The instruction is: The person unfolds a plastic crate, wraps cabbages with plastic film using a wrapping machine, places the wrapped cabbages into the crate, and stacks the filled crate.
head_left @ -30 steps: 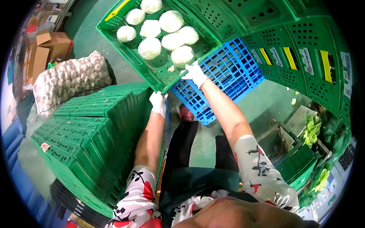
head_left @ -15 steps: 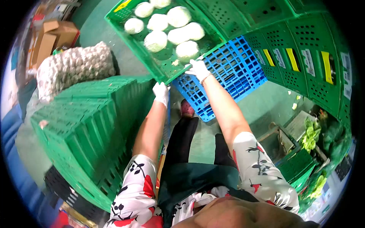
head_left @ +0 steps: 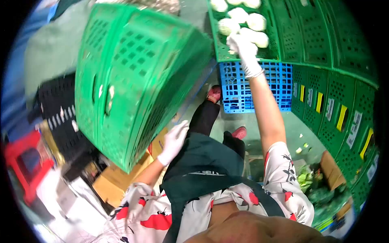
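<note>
Your R hand [head_left: 245, 48] is over the green crate [head_left: 267, 53], nr its near edge, by the white heads [head_left: 256, 22]; can't tell if gripping. Crate's just beyond the blue pallet's [head_left: 275, 87] visible part. L hand [head_left: 175, 139] loosely open, btwn L stack [head_left: 129, 60] & apron [head_left: 206, 156]. Floor [head_left: 289, 131] shows R of your legs.

Crates, cardboard and leafy scraps around the floor

At the lower left, a red stool-like frame [head_left: 20, 146] stands near black crates [head_left: 58, 99], with brown cardboard [head_left: 115, 182] to the right of them. Blue sheeting [head_left: 24, 77] lines the left edge. A pale, lumpy sack [head_left: 160, 5] is cut off at the top. Along the right side, green crates [head_left: 328, 106] bear yellow strips [head_left: 342, 117] and white labels [head_left: 354, 128]. Leafy greens [head_left: 304, 178] lie beside a tilted cardboard flap [head_left: 333, 170], near pale scraps [head_left: 299, 150] on the floor.
</note>
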Demonstrator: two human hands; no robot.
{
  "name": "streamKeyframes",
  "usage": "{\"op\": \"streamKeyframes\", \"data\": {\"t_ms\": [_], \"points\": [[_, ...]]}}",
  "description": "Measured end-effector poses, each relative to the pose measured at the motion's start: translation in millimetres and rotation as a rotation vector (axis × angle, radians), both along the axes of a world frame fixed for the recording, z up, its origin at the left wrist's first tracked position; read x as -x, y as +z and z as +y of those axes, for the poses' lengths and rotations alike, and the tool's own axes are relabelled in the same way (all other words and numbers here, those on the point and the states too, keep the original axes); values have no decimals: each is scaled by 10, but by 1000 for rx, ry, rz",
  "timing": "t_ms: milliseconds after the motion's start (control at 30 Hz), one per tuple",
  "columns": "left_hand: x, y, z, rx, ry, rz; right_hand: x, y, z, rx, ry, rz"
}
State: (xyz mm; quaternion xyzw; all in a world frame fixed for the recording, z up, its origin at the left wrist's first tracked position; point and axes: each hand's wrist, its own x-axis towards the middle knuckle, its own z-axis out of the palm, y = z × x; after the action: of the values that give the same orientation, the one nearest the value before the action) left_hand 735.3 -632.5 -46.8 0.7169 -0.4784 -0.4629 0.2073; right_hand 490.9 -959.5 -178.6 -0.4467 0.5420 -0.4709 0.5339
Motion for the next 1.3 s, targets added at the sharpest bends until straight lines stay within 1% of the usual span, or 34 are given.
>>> {"op": "streamKeyframes", "data": {"t_ms": [33,100,133,167,233,300,367,433,500,533,567,600,633,667,700,733,833,867,900,967,1000,1033,1100,1133,1167,1200,1233,1267,1300], "points": [[-208,259,274,59,79,-59,-120,254,-111,257,118,197],[-526,1017,463,209,226,-103,-454,1139,-176,120,131,-41],[-741,1314,572,333,199,-328,-659,1583,-149,39,139,-154],[-968,1538,634,452,159,-559,-842,1856,-87,-39,141,-263],[-1436,1903,783,539,331,-876,-1069,2152,85,28,225,-201],[-1923,1858,938,580,683,-881,-1219,2359,134,123,292,-163],[-2672,1323,1416,471,732,-1086,-1380,2194,150,449,280,290],[-3173,1024,1703,281,929,-258,-1675,2313,354,526,108,599],[-3184,994,1746,113,984,-278,-1738,2172,294,644,28,920],[-3174,914,1782,188,971,-261,-1795,2201,325,625,-37,929],[-3173,736,1812,262,956,-245,-1773,2101,275,664,-38,964],[-3154,359,1871,436,1065,-239,-1811,2236,326,569,26,1016],[-3134,205,1958,251,1090,-399,-1830,2350,387,466,91,1074],[-3182,203,2000,244,1129,-243,-1794,2233,324,551,57,1105],[-3234,217,1984,248,1161,-86,-1801,2286,330,473,100,1123],[-3160,308,1929,244,1183,-57,-1809,2263,299,461,106,1102],[-2858,626,1678,442,1196,53,-1741,2105,211,438,102,1113],[-2815,669,1663,485,1196,127,-1733,2107,199,453,104,1142],[-2869,580,1720,456,1152,108,-1718,2063,169,516,86,1156],[-2721,800,1679,390,1162,170,-1722,2058,147,510,85,1156],[-2660,845,1702,388,1122,179,-1734,2108,167,483,102,1160],[-2641,772,1765,414,1111,188,-1763,2155,171,459,117,1160],[-2547,698,1897,419,1042,163,-1793,2178,177,448,138,1039],[-2480,668,1971,441,1074,191,-1813,2200,190,458,142,1027],[-2404,634,2036,455,1099,227,-1839,2182,162,480,119,1090],[-2340,605,2115,429,1083,178,-1883,2352,256,450,161,1055],[-2315,602,2185,402,1065,128,-1930,2410,258,455,175,1078],[-2308,617,2215,377,1082,145,-1943,2237,161,493,162,1067],[-2302,633,2264,356,1104,160,-1975,2094,128,621,86,1017]]}}
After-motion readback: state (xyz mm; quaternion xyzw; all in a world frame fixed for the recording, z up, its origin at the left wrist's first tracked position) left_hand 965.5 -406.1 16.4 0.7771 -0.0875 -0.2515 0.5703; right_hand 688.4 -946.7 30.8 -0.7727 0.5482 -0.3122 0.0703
